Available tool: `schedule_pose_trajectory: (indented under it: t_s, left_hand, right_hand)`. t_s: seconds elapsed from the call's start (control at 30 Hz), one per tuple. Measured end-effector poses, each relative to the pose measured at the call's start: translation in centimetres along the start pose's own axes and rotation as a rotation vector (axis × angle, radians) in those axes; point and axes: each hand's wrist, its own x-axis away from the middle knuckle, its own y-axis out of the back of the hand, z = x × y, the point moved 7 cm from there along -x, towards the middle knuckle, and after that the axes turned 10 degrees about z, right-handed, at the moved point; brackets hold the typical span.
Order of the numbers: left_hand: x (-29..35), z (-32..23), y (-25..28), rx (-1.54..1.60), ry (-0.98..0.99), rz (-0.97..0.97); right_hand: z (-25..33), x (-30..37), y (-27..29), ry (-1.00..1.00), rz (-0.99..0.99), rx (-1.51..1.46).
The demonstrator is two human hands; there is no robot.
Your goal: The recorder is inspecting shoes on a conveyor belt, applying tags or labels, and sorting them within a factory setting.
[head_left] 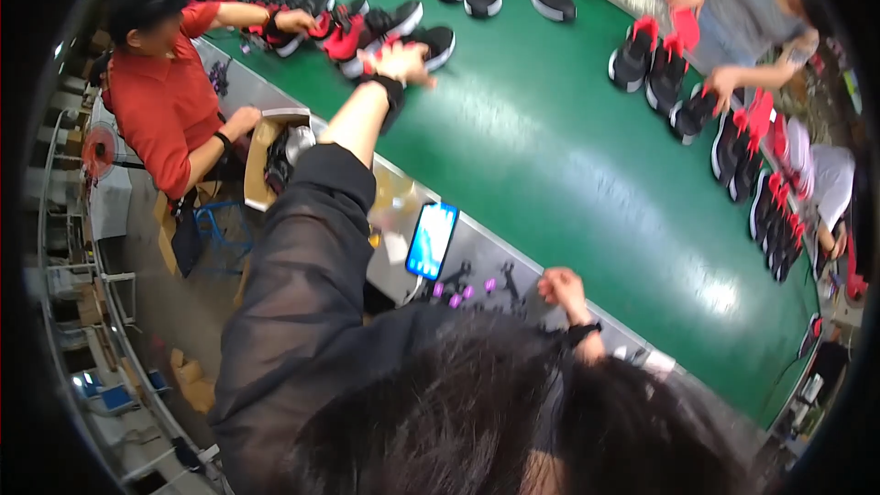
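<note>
My left arm, in a black sleeve, stretches to the far left across the green work surface. At its end my left hand lies over the near end of a row of sneakers, fingers apart, touching or just above a black sneaker with a white sole. The hand hides part of this shoe, so contact is unclear. Close to my body, my right hand hovers at the near metal edge with its fingers curled in and nothing visible in them. A lit phone leans between my arms, a white cable at its lower end.
A person in a red shirt reaches into the shoe row at left, beside a cardboard box. Across the surface, other people handle black-and-red sneakers. Black pieces with purple parts lie on the metal ledge.
</note>
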Motion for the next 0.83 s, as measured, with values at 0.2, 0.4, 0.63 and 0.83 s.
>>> schedule_pose_trajectory:
  t_s: [0.2, 0.4, 0.63, 0.83]
  left_hand:
    - [8.6, -7.5, 0.1, 0.254, -0.559, -0.01]
    - [21.4, -8.8, -10.5, 0.459, -0.733, -0.034]
    - [22.5, -7.1, -29.5, 0.175, -0.133, -0.299]
    - [21.5, -4.9, -31.9, 0.22, 0.004, -0.394]
  right_hand:
    - [0.6, 1.0, -0.3, 0.109, -0.153, 0.353]
    - [2.8, 3.3, -7.0, 0.354, -0.229, 0.83]
    - [0.7, 5.0, -9.1, 0.556, -0.338, 1.154]
    - [-0.5, 5.4, -9.2, 0.535, -0.277, 1.181]
